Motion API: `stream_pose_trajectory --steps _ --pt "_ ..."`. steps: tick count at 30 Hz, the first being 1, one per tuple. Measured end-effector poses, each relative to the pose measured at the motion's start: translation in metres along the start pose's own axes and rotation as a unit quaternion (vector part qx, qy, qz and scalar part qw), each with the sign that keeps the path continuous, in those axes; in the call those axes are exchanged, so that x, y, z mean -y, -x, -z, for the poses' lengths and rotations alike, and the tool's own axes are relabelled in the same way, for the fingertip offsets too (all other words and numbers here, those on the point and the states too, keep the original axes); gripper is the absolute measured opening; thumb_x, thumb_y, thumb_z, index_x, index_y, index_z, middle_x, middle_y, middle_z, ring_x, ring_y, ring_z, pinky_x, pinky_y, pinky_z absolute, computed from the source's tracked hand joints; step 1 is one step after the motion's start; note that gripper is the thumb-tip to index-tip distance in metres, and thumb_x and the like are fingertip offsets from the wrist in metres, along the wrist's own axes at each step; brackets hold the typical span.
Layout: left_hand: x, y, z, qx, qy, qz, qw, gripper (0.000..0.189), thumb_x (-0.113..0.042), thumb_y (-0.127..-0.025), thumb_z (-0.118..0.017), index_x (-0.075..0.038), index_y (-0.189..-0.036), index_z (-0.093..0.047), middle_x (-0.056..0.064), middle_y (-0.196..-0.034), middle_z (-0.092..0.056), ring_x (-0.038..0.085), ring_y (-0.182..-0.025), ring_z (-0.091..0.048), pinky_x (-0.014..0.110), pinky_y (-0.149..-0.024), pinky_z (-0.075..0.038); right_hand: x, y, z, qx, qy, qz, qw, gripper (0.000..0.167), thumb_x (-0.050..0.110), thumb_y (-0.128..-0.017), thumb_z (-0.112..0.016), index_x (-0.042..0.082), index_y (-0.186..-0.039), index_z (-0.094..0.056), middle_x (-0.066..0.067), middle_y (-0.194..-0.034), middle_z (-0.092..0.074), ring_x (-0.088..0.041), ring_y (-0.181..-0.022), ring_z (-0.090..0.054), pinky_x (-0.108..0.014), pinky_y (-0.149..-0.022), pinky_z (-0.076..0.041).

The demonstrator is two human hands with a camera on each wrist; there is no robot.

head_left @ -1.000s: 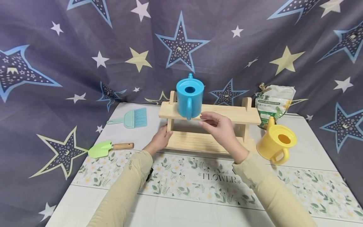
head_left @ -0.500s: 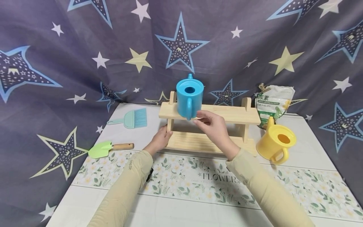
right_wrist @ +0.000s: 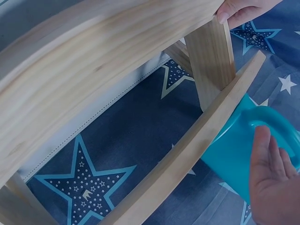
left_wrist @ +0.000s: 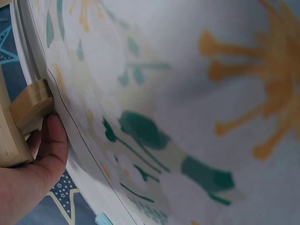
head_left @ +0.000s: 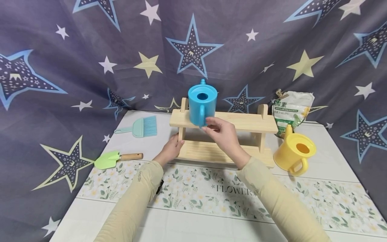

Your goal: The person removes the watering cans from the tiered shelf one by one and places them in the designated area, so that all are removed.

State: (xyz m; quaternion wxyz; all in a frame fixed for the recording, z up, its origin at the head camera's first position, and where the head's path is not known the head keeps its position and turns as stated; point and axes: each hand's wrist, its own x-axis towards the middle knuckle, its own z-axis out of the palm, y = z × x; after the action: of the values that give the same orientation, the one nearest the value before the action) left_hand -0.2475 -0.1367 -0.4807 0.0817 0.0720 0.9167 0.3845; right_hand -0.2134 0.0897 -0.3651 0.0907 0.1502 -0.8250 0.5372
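Observation:
A two-tier wooden shelf [head_left: 242, 122] stands at the middle of the table. On the left of its top board sits a blue watering can [head_left: 196, 109], upright, spout to the back and handle toward the front. My left hand [head_left: 169, 148] grips the shelf's left upright; the left wrist view shows the fingers [left_wrist: 57, 136] bent around the wood. In front of the top board, my right hand [head_left: 224, 135] has its fingertips right at the can's handle. Those fingers [right_wrist: 261, 147] look nearly straight in the right wrist view, beside the handle and not wrapped round it.
To the right of the shelf stands a yellow watering can [head_left: 284, 154], with a clipped white and green bag [head_left: 291, 109] behind it. A light-blue brush [head_left: 139, 127] and a green trowel [head_left: 109, 160] lie on the left. A star-patterned cloth [head_left: 235, 40] hangs behind.
My right hand has moved left along the front of the shelf to the blue can's handle. The left hand keeps its grip, and the can has stayed in place.

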Motion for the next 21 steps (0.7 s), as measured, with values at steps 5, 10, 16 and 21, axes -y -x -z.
stream_pose_trajectory --steps 5,10,16,21 --pt "0.000 0.000 0.001 -0.001 -0.001 -0.004 1.0000 0.055 -0.025 -0.107 -0.036 -0.003 -0.155 -0.021 0.023 -0.151 -0.031 0.038 -0.138 -0.034 0.052 -0.113 -0.027 0.001 -0.003 -0.007 -0.003 0.001 -0.001 1.0000 0.033 0.018 -0.089 -0.074 0.005 -0.118 -0.069 -0.009 -0.111 -0.071 -0.020 -0.099 -0.068 -0.032 -0.085 -0.055" --pt "0.001 0.000 0.002 0.002 0.003 -0.004 1.0000 0.054 -0.025 -0.107 -0.037 -0.003 -0.154 -0.022 0.023 -0.150 -0.032 0.037 -0.137 -0.035 0.051 -0.113 -0.028 0.001 -0.005 -0.012 -0.008 0.000 0.004 1.0000 0.031 0.016 -0.088 -0.075 0.004 -0.116 -0.069 -0.010 -0.108 -0.072 -0.021 -0.096 -0.068 -0.032 -0.083 -0.056" --pt "0.000 0.001 0.002 0.000 0.003 -0.007 1.0000 0.054 -0.024 -0.107 -0.037 -0.001 -0.154 -0.022 0.025 -0.148 -0.033 0.038 -0.135 -0.037 0.052 -0.112 -0.029 0.002 -0.007 -0.014 -0.016 0.010 0.010 0.9998 0.031 0.017 -0.088 -0.075 0.005 -0.116 -0.070 -0.010 -0.107 -0.072 -0.021 -0.096 -0.068 -0.033 -0.080 -0.057" --pt "-0.001 0.002 0.002 0.001 0.001 -0.008 1.0000 0.054 -0.023 -0.107 -0.036 0.000 -0.154 -0.022 0.025 -0.148 -0.033 0.038 -0.135 -0.038 0.052 -0.112 -0.029 0.003 -0.008 -0.015 -0.024 0.021 0.007 0.9995 0.033 0.021 -0.089 -0.075 0.007 -0.118 -0.069 -0.008 -0.109 -0.071 -0.019 -0.099 -0.068 -0.034 -0.079 -0.058"
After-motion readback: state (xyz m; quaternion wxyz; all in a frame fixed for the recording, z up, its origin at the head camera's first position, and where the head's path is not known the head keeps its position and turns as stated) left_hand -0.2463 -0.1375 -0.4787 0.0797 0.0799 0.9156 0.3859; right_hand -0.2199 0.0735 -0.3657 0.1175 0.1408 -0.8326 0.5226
